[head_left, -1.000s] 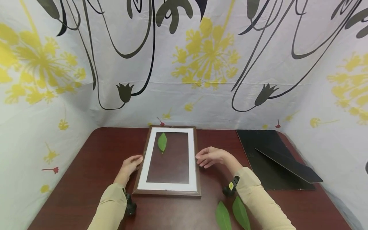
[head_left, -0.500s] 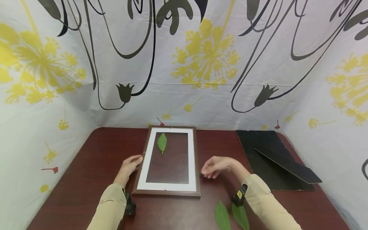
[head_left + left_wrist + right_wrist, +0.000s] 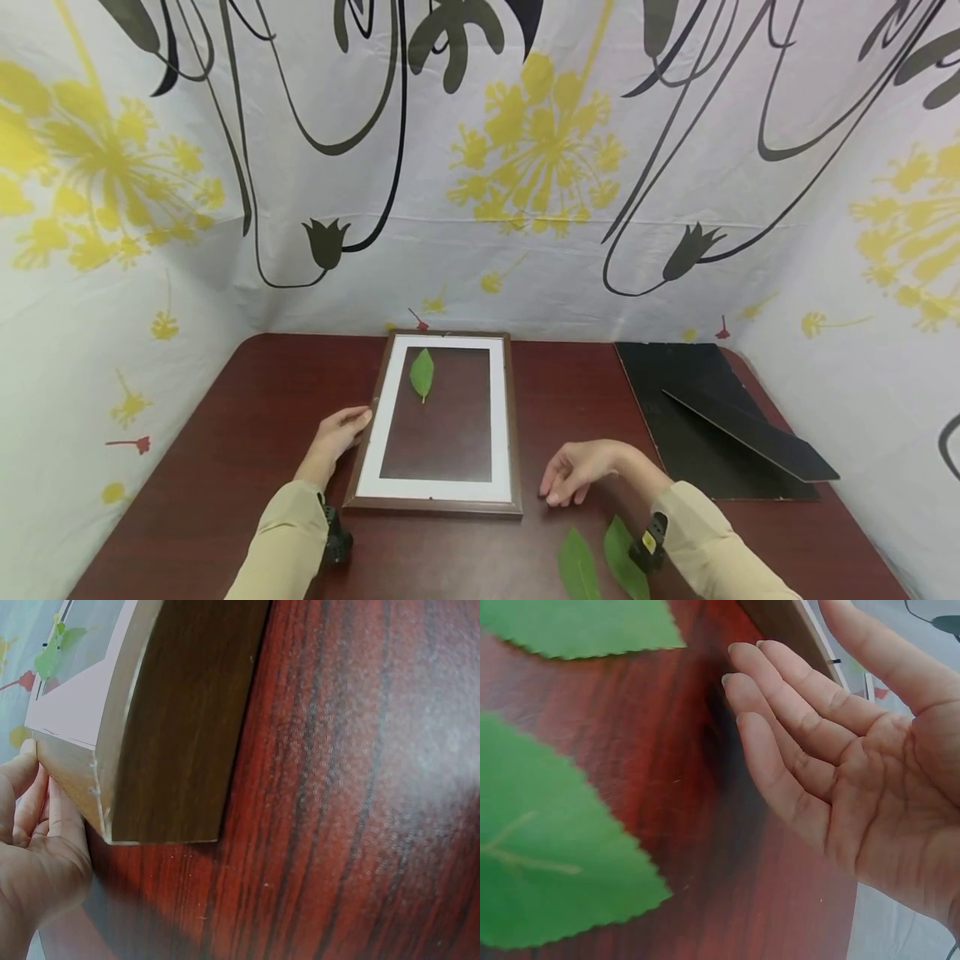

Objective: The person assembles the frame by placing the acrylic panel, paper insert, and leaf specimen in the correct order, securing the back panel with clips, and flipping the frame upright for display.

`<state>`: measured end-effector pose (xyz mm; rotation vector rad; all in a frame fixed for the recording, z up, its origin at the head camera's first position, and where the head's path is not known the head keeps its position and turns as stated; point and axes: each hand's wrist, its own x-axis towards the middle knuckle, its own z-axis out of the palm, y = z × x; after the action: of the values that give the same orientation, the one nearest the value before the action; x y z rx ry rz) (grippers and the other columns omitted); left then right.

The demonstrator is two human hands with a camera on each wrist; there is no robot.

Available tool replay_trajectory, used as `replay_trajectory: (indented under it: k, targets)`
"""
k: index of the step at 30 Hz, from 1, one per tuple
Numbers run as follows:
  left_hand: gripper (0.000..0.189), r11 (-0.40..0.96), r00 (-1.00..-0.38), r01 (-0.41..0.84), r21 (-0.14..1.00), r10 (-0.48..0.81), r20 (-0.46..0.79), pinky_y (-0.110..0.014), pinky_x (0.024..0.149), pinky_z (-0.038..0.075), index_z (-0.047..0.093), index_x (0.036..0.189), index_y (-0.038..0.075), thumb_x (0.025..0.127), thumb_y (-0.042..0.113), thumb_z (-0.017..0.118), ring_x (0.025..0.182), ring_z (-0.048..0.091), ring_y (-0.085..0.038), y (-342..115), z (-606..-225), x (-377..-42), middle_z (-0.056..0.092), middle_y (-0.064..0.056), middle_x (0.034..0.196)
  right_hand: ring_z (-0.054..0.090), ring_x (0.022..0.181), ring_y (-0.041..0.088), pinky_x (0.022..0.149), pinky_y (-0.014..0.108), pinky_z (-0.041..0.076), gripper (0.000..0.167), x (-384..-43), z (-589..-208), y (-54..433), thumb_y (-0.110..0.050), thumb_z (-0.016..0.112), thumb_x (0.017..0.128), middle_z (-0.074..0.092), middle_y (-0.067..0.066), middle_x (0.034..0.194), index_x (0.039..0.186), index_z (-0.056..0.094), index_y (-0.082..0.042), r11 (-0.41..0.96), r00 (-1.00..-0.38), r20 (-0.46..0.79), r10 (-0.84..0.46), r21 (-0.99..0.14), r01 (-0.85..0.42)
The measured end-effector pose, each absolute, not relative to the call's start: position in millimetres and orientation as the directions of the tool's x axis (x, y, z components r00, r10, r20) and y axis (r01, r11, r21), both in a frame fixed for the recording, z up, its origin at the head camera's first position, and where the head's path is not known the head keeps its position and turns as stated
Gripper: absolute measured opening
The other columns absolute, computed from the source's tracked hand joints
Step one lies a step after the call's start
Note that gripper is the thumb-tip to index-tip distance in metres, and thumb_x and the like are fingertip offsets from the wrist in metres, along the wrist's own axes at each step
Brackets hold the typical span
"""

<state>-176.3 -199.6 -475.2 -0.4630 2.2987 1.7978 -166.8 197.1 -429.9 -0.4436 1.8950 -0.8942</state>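
A brown picture frame (image 3: 432, 505) with a white mat lies on the table, a green leaf (image 3: 422, 372) in the upper left of its window. My left hand (image 3: 337, 442) holds the frame by its left side; in the left wrist view, thumb and fingers meet the brown border (image 3: 71, 776). My right hand (image 3: 585, 471) hovers right of the frame's lower corner. Its fingers (image 3: 780, 761) are loosely bent and hold nothing in the right wrist view. Below that hand lie two more green leaves, one (image 3: 577, 565) to the left and another (image 3: 622, 557) partly behind the wrist camera.
Black backing boards (image 3: 701, 433) lie at the right of the dark red table (image 3: 247, 433), one piece (image 3: 750, 433) tilted up across the other. A patterned cloth (image 3: 465, 275) encloses the table at the back and sides.
My right hand has left the frame's right side and moved right and toward the near leaves. My left hand stays at the frame, which keeps its place.
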Motion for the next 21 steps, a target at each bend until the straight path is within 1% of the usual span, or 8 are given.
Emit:
replay_trajectory:
  k: [3,8,11,12,15,18,19,21]
  targets:
    - [0.048,0.224,-0.937,-0.347,0.911,-0.113,-0.33,-0.041,0.103,0.042,0.042,0.133,-0.002,0.094,0.025,0.05,0.125,0.042,-0.034,-199.0,-475.5,-176.2,0.041,-0.024,0.137,0.061,0.069,0.007,0.062,0.024,0.054,0.021,-161.3,-432.4,199.9,-0.015,0.068,0.082,0.071,0.008,0.087,0.098,0.066,-0.002,0.673,-0.465,-0.618,-0.634,-0.737,0.062]
    - [0.048,0.225,-0.938,-0.345,0.911,-0.106,-0.329,-0.041,0.104,0.041,0.042,0.134,-0.001,0.094,0.026,0.05,0.127,0.041,-0.034,-200.8,-475.8,-175.2,0.04,-0.024,0.138,0.061,0.067,0.007,0.06,0.024,0.053,0.019,-153.2,-434.5,199.8,-0.012,0.069,0.08,0.072,0.013,0.086,0.095,0.067,-0.001,0.666,-0.485,-0.598,-0.638,-0.744,0.043]
    - [0.052,0.207,-0.944,-0.328,0.922,-0.104,-0.312,-0.041,0.101,0.044,0.046,0.131,0.001,0.091,0.032,0.056,0.123,0.045,-0.033,-203.1,-479.7,-175.8,0.044,-0.023,0.135,0.061,0.067,0.006,0.058,0.023,0.053,0.018,-149.4,-434.4,199.0,-0.011,0.07,0.078,0.072,0.014,0.086,0.094,0.068,-0.001,0.666,-0.481,-0.595,-0.644,-0.745,0.029]
    - [0.051,0.188,-0.951,-0.306,0.933,-0.1,-0.292,-0.037,0.097,0.047,0.05,0.128,0.003,0.089,0.034,0.059,0.118,0.05,-0.03,-205.0,-482.8,-176.9,0.049,-0.02,0.131,0.061,0.067,0.006,0.057,0.022,0.053,0.018,-148.3,-434.2,198.9,-0.01,0.071,0.078,0.072,0.015,0.086,0.093,0.069,-0.002,0.669,-0.475,-0.597,-0.647,-0.743,0.024]
    - [0.053,0.18,-0.958,-0.283,0.942,-0.095,-0.269,-0.038,0.094,0.049,0.053,0.125,0.003,0.086,0.038,0.061,0.114,0.053,-0.029,-205.8,-485.1,-177.6,0.053,-0.019,0.126,0.061,0.066,0.004,0.054,0.02,0.051,0.017,-145.5,-434.2,199.2,-0.008,0.071,0.077,0.071,0.017,0.085,0.092,0.07,-0.001,0.674,-0.46,-0.598,-0.656,-0.739,0.001]
    - [0.049,0.183,-0.954,-0.295,0.938,-0.109,-0.279,-0.037,0.096,0.048,0.052,0.126,0.002,0.089,0.032,0.059,0.115,0.052,-0.028,-203.4,-481.9,-177.3,0.053,-0.019,0.127,0.06,0.063,0.003,0.051,0.017,0.049,0.016,-142.8,-433.9,199.3,-0.006,0.072,0.075,0.071,0.019,0.085,0.09,0.07,0.0,0.671,-0.453,-0.593,-0.665,-0.742,-0.014]
    - [0.049,0.2,-0.947,-0.318,0.927,-0.119,-0.299,-0.039,0.1,0.045,0.049,0.129,0.0,0.091,0.03,0.056,0.12,0.048,-0.031,-201.2,-478.6,-176.2,0.049,-0.021,0.131,0.059,0.062,0.003,0.051,0.017,0.048,0.016,-142.2,-434.1,199.3,-0.006,0.072,0.075,0.071,0.019,0.084,0.09,0.07,0.0,0.668,-0.452,-0.59,-0.669,-0.744,-0.017]
    - [0.046,0.217,-0.942,-0.333,0.918,-0.129,-0.311,-0.039,0.1,0.045,0.046,0.13,-0.001,0.093,0.026,0.053,0.121,0.047,-0.031,-199.4,-475.4,-175.3,0.047,-0.021,0.132,0.058,0.06,0.002,0.049,0.015,0.047,0.015,-141.1,-434.1,199.0,-0.005,0.072,0.074,0.071,0.018,0.083,0.089,0.071,0.0,0.661,-0.449,-0.582,-0.678,-0.75,-0.026]
